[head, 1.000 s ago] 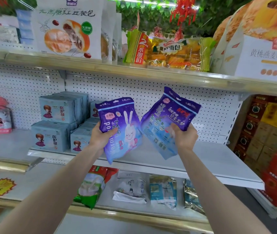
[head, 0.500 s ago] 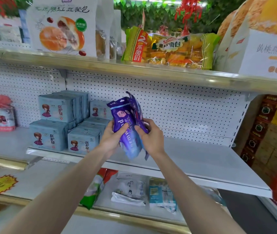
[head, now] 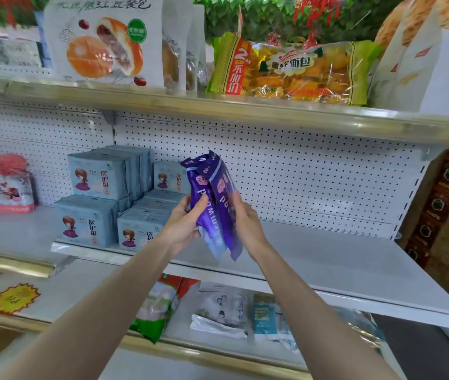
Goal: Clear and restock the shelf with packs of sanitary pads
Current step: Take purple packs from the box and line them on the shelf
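Note:
Two purple pad packs (head: 212, 204) are pressed together upright between my hands, just above the white middle shelf (head: 327, 264). My left hand (head: 182, 223) grips the left pack, thumb across its front. My right hand (head: 246, 223) grips the right pack from the other side. Stacked pale blue pad packs (head: 97, 198) with a cartoon girl stand on the shelf directly left of my hands, in two layers. The lower ends of the purple packs hang below my fingers.
A pegboard back wall (head: 300, 174) runs behind the shelf. The top shelf (head: 218, 105) carries bread bags and boxes. A pink pack (head: 8, 187) stands far left. Flat packets (head: 223, 308) lie on the lower shelf. Red-brown cartons (head: 448, 204) are stacked at right.
A second ago I held the two purple packs apart, one in each hand. I have brought them together face to face and lowered them toward the shelf beside the blue packs.

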A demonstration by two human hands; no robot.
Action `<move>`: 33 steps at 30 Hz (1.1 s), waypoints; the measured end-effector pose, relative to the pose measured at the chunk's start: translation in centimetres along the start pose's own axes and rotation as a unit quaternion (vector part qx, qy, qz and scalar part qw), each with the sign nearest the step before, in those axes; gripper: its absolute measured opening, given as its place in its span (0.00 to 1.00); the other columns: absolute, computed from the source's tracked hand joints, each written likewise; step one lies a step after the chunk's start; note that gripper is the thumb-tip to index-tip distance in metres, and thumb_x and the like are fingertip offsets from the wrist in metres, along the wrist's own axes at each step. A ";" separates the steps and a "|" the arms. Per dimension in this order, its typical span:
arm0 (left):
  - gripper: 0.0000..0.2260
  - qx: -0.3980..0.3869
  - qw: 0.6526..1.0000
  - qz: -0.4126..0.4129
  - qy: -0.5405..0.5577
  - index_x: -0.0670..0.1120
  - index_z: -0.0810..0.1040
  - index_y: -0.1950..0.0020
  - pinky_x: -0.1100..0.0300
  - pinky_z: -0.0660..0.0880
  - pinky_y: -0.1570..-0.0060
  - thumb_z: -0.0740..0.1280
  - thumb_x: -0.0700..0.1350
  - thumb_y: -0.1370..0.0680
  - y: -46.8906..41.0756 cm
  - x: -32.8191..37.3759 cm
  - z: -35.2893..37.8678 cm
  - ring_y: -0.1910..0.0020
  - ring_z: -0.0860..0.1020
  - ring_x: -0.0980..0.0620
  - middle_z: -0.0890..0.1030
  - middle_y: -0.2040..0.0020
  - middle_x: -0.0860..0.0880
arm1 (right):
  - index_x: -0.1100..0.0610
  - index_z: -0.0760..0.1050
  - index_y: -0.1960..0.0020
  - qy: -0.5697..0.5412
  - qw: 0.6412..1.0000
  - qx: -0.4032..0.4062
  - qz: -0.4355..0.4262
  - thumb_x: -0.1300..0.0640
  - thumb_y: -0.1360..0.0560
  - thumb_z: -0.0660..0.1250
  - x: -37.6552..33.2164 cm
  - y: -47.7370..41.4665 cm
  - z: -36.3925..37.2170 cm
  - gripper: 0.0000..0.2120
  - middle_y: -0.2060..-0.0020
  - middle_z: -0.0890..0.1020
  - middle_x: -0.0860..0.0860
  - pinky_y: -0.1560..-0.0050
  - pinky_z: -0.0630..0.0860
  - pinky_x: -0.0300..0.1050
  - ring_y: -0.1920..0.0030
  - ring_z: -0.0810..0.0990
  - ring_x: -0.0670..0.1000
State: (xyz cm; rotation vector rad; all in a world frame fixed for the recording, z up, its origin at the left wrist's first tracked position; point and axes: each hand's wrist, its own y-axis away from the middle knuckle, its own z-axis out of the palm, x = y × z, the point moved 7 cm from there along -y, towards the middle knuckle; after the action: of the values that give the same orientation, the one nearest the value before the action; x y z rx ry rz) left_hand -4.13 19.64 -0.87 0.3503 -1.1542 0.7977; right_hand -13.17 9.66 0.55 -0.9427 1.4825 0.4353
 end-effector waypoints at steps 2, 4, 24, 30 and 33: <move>0.21 -0.008 1.000 -0.001 -0.002 0.49 0.71 0.33 0.54 0.81 0.53 0.68 0.51 0.26 -0.4 0.1 -0.4 0.53 0.83 0.53 0.85 0.49 0.51 | 0.41 0.77 0.45 -0.004 1.000 -0.004 0.005 0.39 0.17 0.48 0.4 -0.6 0.5 0.19 0.44 0.82 0.46 0.55 0.73 0.28 0.49 0.81 0.38; 0.26 -0.014 1.000 0.000 0.002 0.48 0.72 0.34 0.49 0.78 0.44 0.70 0.52 0.30 -1.1 0.4 -0.8 0.50 0.83 0.51 0.84 0.47 0.49 | 0.43 0.76 0.43 -0.042 0.999 -0.007 0.006 0.41 0.17 0.46 0.7 -1.4 1.1 0.20 0.49 0.82 0.42 0.62 0.71 0.23 0.55 0.80 0.32; 0.07 -0.120 0.988 -0.066 -0.071 0.47 0.81 0.49 0.59 0.82 0.60 0.70 0.37 0.25 -11.4 3.4 -9.8 0.59 0.85 0.51 0.86 0.56 0.48 | 0.52 0.67 0.36 0.041 0.985 0.119 0.119 0.51 0.35 0.81 2.6 -8.7 1.5 0.33 0.45 0.82 0.49 0.38 0.76 0.50 0.46 0.82 0.51; 0.13 -0.118 0.990 -0.062 -0.049 0.46 0.81 0.45 0.54 0.80 0.52 0.74 0.41 0.28 -13.6 2.4 -9.9 0.54 0.84 0.49 0.86 0.51 0.46 | 0.62 0.82 0.48 -0.008 0.973 0.196 0.123 0.62 0.37 0.81 4.9 -9.4 0.3 0.19 0.55 0.86 0.55 0.45 0.81 0.51 0.52 0.85 0.57; 0.28 -0.118 0.989 -0.035 -0.079 0.45 0.77 0.39 0.55 0.79 0.51 0.81 0.44 0.37 -14.8 2.0 -10.1 0.50 0.84 0.48 0.85 0.47 0.47 | 0.61 0.80 0.50 -0.020 0.961 0.251 0.113 0.62 0.36 0.80 5.3 -9.7 -0.1 0.17 0.58 0.85 0.54 0.54 0.80 0.46 0.59 0.83 0.53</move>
State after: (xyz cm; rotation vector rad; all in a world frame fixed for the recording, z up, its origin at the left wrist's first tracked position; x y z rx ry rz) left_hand 13.65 16.66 -0.86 0.2579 -1.3627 0.5713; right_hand -5.33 2.26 -1.94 -0.3621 1.5674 0.2202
